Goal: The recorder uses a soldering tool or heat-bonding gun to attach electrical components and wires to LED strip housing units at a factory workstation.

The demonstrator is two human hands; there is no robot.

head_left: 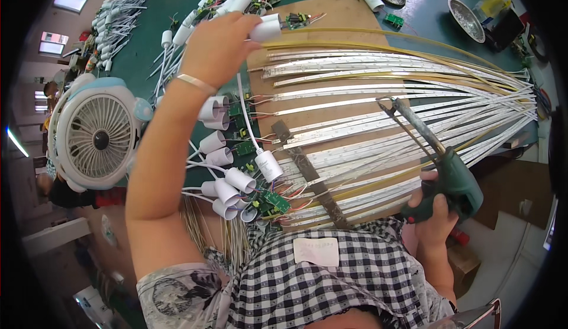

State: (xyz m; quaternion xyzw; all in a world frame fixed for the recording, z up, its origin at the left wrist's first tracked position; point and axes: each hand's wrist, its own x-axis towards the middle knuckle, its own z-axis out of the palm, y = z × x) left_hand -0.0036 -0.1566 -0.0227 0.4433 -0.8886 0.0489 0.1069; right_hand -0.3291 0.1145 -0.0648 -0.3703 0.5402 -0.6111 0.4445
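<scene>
Left fingers (pixel 253 46) grip a white cup (pixel 267 28) near the board's (pixel 331 15) edge, right fingers (pixel 440 205) a soldering gun (pixel 460 181).

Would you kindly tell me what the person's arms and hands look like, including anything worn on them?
The left hand and right hand are both ungloved. A thin, pale band circles the left wrist; none shows on the right. The left sleeve is short, pale grey with a dark print.
</scene>
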